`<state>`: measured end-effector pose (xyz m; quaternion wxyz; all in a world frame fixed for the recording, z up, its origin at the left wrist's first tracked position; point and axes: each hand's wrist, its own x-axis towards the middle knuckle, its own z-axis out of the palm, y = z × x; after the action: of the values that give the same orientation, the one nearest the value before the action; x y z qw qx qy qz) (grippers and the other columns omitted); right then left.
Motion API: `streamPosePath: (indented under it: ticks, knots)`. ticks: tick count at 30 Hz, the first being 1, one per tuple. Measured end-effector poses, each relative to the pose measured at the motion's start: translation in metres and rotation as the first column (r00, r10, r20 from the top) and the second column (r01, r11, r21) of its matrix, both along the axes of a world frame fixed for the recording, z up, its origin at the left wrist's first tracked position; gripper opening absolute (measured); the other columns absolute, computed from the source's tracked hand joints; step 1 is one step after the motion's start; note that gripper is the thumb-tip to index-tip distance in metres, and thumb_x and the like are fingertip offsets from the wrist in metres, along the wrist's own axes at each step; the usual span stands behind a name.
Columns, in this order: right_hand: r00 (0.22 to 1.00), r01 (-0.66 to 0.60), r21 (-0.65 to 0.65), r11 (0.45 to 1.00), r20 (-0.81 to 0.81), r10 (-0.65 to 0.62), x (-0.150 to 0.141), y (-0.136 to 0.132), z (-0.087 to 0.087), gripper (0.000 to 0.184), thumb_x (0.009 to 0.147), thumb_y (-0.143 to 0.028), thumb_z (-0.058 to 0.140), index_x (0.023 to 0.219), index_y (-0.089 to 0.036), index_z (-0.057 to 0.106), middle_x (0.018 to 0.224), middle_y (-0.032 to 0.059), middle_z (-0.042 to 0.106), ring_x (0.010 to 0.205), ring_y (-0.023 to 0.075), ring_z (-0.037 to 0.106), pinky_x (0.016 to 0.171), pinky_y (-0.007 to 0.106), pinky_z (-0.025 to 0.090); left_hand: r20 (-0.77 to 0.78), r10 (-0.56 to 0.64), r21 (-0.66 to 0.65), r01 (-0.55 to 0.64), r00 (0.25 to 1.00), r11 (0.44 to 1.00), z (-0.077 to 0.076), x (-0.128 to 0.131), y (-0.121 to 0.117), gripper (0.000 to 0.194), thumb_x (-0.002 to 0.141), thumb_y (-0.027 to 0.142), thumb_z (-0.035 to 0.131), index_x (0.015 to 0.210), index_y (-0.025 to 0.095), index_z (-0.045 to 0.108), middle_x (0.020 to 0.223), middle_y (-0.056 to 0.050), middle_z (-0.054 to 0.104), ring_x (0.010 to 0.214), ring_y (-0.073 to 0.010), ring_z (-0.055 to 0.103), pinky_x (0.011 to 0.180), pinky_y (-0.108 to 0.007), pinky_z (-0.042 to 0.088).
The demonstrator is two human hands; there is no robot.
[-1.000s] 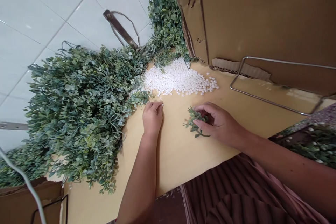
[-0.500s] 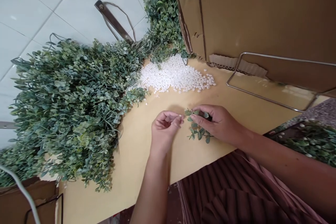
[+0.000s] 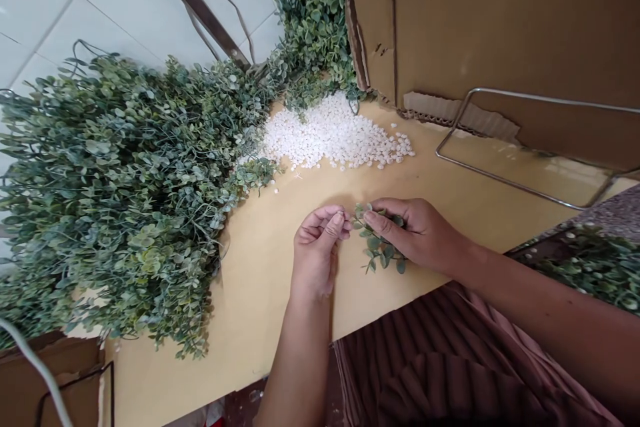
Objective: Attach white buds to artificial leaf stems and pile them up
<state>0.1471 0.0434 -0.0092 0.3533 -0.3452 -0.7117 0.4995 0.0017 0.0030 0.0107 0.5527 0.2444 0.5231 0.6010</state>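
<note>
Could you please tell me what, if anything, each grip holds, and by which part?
The right grip holds a green sprig among its leaves; whether the left grip holds anything is unclear.

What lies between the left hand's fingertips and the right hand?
In the head view, part of the green sprig lies there, held by the right hand, its leafy end toward the left hand; whether they touch is unclear.

Way through over desk (image 3: 260, 260): strip between hands (image 3: 315, 243) and white pellet pile (image 3: 330, 133), also right, toward wire frame (image 3: 500, 177). Blocked: foliage heap (image 3: 140, 180) at left, cardboard box (image 3: 500, 20) far right, frame standing before box.
</note>
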Motion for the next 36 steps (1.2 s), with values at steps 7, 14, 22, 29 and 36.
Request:
streamPosePath:
  ticks: [7, 14, 22, 29, 36]
  knots:
    - [1.000, 0.021, 0.192, 0.981, -0.006, -0.020, -0.0004, 0.0015, -0.0015, 0.029, 0.086, -0.024, 0.045, 0.057, -0.017, 0.045, 0.061, -0.0015, 0.042, 0.059, 0.0102, 0.046, 0.059, 0.023, 0.038, 0.005, 0.022, -0.009, -0.022, 1.000, 1.000, -0.0039, 0.0043, -0.0008, 0.022, 0.053, 0.025, 0.081, 0.071, 0.017, 0.071, 0.067, 0.002, 0.068, 0.059, -0.0041, 0.058, 0.059, -0.014, 0.046]
    - [0.996, 0.070, 0.186, 0.980, -0.061, -0.060, -0.0022, -0.0009, -0.0056, 0.012, 0.084, -0.016, 0.045, 0.081, -0.016, 0.057, 0.075, 0.0022, 0.055, 0.073, 0.0125, 0.053, 0.069, 0.024, 0.042, 0.008, 0.002, -0.020, -0.002, 1.000, 1.000, -0.0055, 0.0070, -0.0017, 0.022, 0.050, 0.024, 0.082, 0.069, 0.019, 0.072, 0.066, 0.002, 0.069, 0.060, -0.0044, 0.058, 0.061, -0.015, 0.045]
    - [0.993, 0.114, 0.212, 0.971, -0.035, -0.109, -0.0016, -0.0024, -0.0024, 0.010, 0.083, -0.019, 0.050, 0.075, -0.016, 0.055, 0.068, 0.0007, 0.054, 0.065, 0.0116, 0.052, 0.062, 0.023, 0.042, -0.034, 0.014, -0.036, -0.015, 0.999, 0.999, -0.0090, 0.0056, 0.0000, 0.021, 0.051, 0.025, 0.082, 0.068, 0.019, 0.072, 0.066, 0.002, 0.070, 0.057, -0.0042, 0.057, 0.058, -0.015, 0.046]
    - [0.995, 0.091, 0.271, 0.958, -0.056, -0.079, -0.0014, -0.0029, -0.0017, 0.010, 0.081, -0.015, 0.051, 0.072, -0.017, 0.055, 0.065, -0.0003, 0.053, 0.061, 0.0101, 0.050, 0.059, 0.021, 0.041, -0.041, -0.004, -0.039, 0.002, 0.999, 0.999, -0.0088, 0.0073, -0.0013, 0.019, 0.051, 0.023, 0.081, 0.068, 0.019, 0.072, 0.064, 0.001, 0.070, 0.058, -0.0059, 0.059, 0.060, -0.017, 0.047]
    - [0.997, 0.081, 0.299, 0.951, -0.035, -0.074, -0.0005, -0.0032, 0.0002, 0.013, 0.078, -0.013, 0.050, 0.066, -0.017, 0.052, 0.061, -0.0010, 0.048, 0.058, 0.0100, 0.045, 0.057, 0.022, 0.038, -0.047, -0.041, -0.057, 0.039, 0.998, 0.998, -0.0085, 0.0074, -0.0024, 0.023, 0.051, 0.024, 0.082, 0.072, 0.021, 0.074, 0.067, 0.001, 0.072, 0.060, -0.0055, 0.060, 0.063, -0.016, 0.048]
